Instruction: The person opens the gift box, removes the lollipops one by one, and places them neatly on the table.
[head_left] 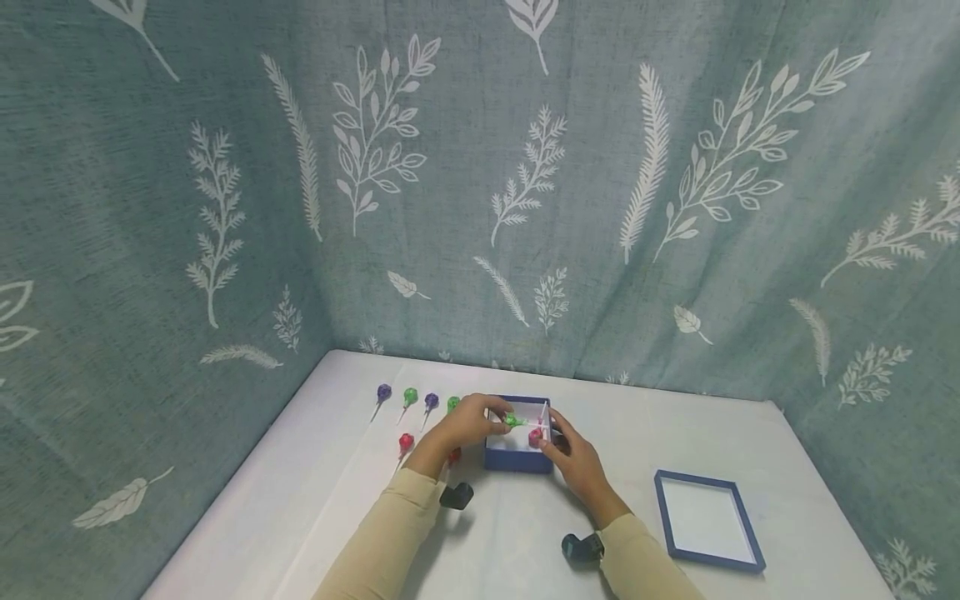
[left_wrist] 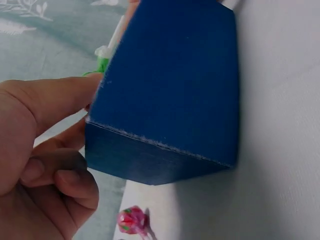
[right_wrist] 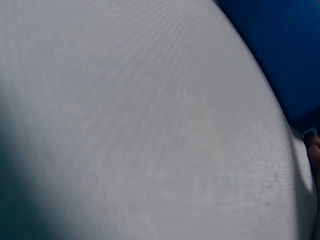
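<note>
My left hand pinches a green-wrapped lollipop by its head, over the left part of an open blue box. The lollipop's white stick points to the right. In the left wrist view, the left thumb and fingers are right at the rim of the blue box, which hides most of the lollipop. My right hand grips the box's right wall, fingers toward the back corner and thumb toward the front. A pinkish-red lollipop lies inside the box near that thumb. The right wrist view catches only the box's side and some fingertips.
Left of the box lie purple lollipops, green lollipops and red lollipops, some partly behind the left arm. A blue-edged white lid lies at the right on the white table. A patterned curtain stands behind.
</note>
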